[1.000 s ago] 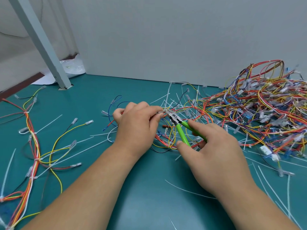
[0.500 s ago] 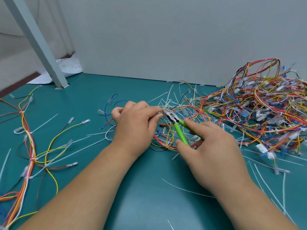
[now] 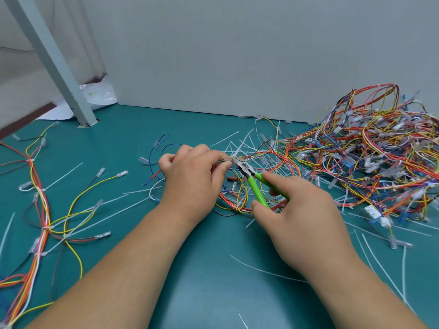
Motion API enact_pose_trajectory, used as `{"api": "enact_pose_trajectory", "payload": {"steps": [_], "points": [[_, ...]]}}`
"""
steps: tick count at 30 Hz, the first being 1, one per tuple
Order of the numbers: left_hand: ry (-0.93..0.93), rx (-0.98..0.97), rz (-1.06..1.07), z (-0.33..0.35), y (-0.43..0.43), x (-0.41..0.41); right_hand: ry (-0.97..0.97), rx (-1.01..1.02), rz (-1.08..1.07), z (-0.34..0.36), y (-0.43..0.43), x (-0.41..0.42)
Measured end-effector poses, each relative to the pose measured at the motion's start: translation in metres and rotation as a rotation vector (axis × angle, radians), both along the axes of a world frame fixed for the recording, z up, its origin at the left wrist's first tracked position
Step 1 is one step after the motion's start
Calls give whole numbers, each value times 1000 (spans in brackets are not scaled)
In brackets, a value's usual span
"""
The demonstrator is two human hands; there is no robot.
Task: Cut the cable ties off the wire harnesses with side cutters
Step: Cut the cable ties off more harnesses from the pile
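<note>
**Head view: one tie at the blades, most of the job ahead**

Near the middle of the table [image 3: 202,281], the left hand [image 3: 190,179] has its fingers curled round a bunch of coloured wires of the current harness [image 3: 235,203]. Thumb and forefinger pinch them right at the nose of the side cutters [image 3: 244,170]. The right hand [image 3: 301,217] has its fingers wrapped on the two green handles, which stand a little apart. The blades look nearly together, but whether a tie sits between them is too small to tell.

Some of the work appears done: loose white cable ties [image 3: 240,146] lie scattered beyond the hands and to the right, several as long strips. Much seems left. The tangled pile of harnesses [image 3: 368,157] at the right is large, with connectors and small white bands showing through it. The left harness [image 3: 44,210], stretched along the table's left side, shows white ties cinched at several points with their tails uncut.

The table carries a teal mat. A plain pale grey wall [image 3: 237,55] closes the back, and a slanting grey metal post [image 3: 54,62] stands at the far left corner. Clear plastic bags [image 3: 99,96] lie on a white sheet behind its foot.
</note>
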State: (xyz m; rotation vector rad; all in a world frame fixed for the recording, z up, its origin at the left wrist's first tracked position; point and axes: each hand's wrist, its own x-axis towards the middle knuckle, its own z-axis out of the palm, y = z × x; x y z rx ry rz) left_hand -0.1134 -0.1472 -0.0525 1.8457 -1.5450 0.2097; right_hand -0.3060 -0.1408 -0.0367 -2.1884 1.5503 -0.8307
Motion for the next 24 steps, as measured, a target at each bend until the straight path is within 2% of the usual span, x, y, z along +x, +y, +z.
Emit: {"api": "enact_pose_trajectory", "payload": {"steps": [8, 24], "points": [[35, -7, -18, 1, -1, 1, -25, -42, -2, 1, 1, 1], [-13, -31, -14, 2, 1, 1, -32, -34, 7, -4, 0, 4]]}}
